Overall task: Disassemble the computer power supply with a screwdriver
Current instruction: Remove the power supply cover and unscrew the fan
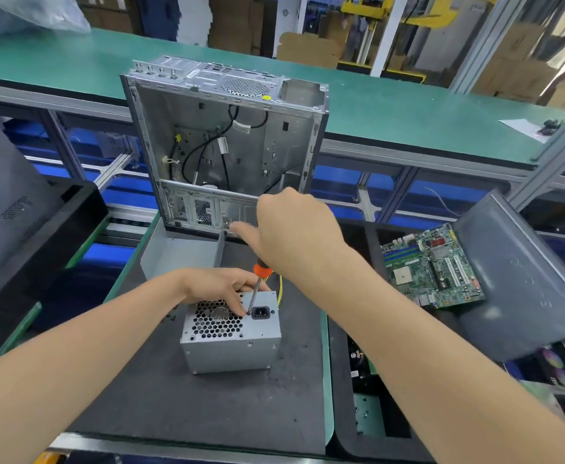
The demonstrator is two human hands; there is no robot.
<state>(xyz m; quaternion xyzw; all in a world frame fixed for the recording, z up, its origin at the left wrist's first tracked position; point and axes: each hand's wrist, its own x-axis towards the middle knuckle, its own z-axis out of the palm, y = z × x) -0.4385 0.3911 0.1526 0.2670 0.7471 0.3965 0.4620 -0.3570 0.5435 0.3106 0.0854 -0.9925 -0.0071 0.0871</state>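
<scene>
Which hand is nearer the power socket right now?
Left. Left hand rests on the power supply, fingertips just beside the power socket; right hand grips the screwdriver handle above it.

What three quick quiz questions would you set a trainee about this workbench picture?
1. True or false: the screwdriver tip touches the power supply beside its black socket.
2. Which hand grips the screwdriver's orange handle? A left; B right; C neither.
3. Fill in: the green circuit board lies to the power supply's ____.
Key: 1 true; 2 B, the right hand; 3 right.
</scene>
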